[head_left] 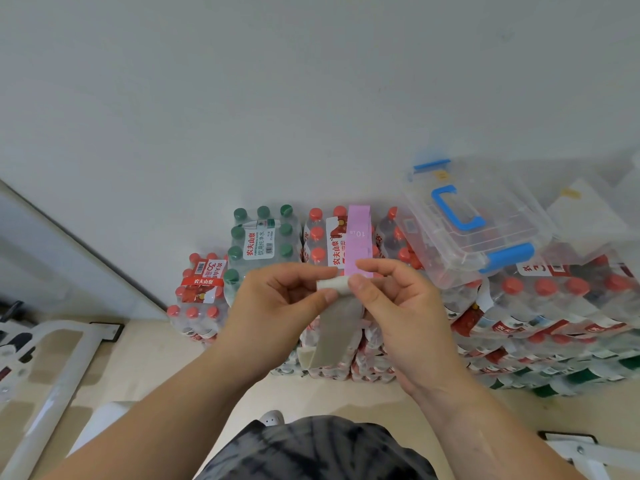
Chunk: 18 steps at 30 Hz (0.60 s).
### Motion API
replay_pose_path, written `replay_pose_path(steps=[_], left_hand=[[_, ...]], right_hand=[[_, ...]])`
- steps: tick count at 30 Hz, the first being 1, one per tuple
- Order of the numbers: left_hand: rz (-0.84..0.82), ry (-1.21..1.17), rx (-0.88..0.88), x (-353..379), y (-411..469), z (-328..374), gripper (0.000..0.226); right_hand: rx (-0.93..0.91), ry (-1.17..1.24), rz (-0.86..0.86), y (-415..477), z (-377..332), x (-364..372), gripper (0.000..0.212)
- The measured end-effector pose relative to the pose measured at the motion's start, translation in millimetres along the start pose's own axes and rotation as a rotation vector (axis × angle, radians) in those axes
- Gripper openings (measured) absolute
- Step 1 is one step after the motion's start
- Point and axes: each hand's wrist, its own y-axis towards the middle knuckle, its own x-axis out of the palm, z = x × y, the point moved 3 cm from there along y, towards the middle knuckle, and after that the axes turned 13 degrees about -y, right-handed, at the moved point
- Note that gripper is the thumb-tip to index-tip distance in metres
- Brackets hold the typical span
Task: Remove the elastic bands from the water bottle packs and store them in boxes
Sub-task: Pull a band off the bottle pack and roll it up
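**Grey band pinched between both hands, centre of frame**

The grey band (pixel 338 329) is at the centre of the frame. Its long axis runs top to bottom, and its free length hangs down towards the lower centre. Its upper end is rolled into a short whitish cylinder lying left to right. No writing can be read on it.

The left hand (pixel 277 308) pinches the left end of the roll between thumb and fingers. The right hand (pixel 398 306) pinches the right end between thumb and forefinger, with its other fingers loosely curled. The loose strip drops below both grips, between the two wrists.

Just behind the hands, a pink band (pixel 358 237) marked "10 LB" lies lengthwise over a red-capped pack (pixel 322 242) labelled 农夫山泉. To its left stands a green-capped pack (pixel 265 239) labelled 农夫山泉 饮用纯净水. A smaller red-capped pack (pixel 201 284) at centre left shows "30".

At upper right, a clear box (pixel 485 237) with a blue handle and blue latches rests tilted on the stacked packs.
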Motion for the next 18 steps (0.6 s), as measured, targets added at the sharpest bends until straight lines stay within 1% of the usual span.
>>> replay_pose_path(steps=[2, 5, 8, 11, 14, 16, 18], left_hand=[[-0.001, 0.001, -0.003, 0.0, -0.1, -1.3, 0.024], [0.008, -0.027, -0.003, -0.6, 0.3, -2.2, 0.024], [0.005, -0.087, -0.021, 1.3, 0.5, 1.2, 0.025], [0.002, -0.080, -0.047, 1.6, 2.5, 1.0, 0.020], [0.024, -0.062, -0.024, 1.0, 3.7, 1.7, 0.024], [0.033, -0.075, -0.009, 1.6, 3.0, 2.0, 0.026], [0.032, -0.088, -0.002, 1.6, 2.8, 1.1, 0.024]], right_hand=[[-0.006, -0.051, -0.003, 1.9, 0.7, 0.0, 0.033], [-0.015, -0.069, 0.005, 4.7, 4.0, -1.1, 0.030], [-0.017, -0.038, -0.007, 5.6, 4.6, -1.6, 0.022], [-0.006, -0.020, -0.020, 5.9, 5.5, -1.8, 0.017], [-0.003, 0.019, -0.032, 5.9, 4.1, -1.2, 0.019], [-0.004, 0.038, -0.027, 5.8, 1.6, -0.5, 0.015], [0.003, 0.023, -0.012, 5.2, 0.7, 0.3, 0.028]])
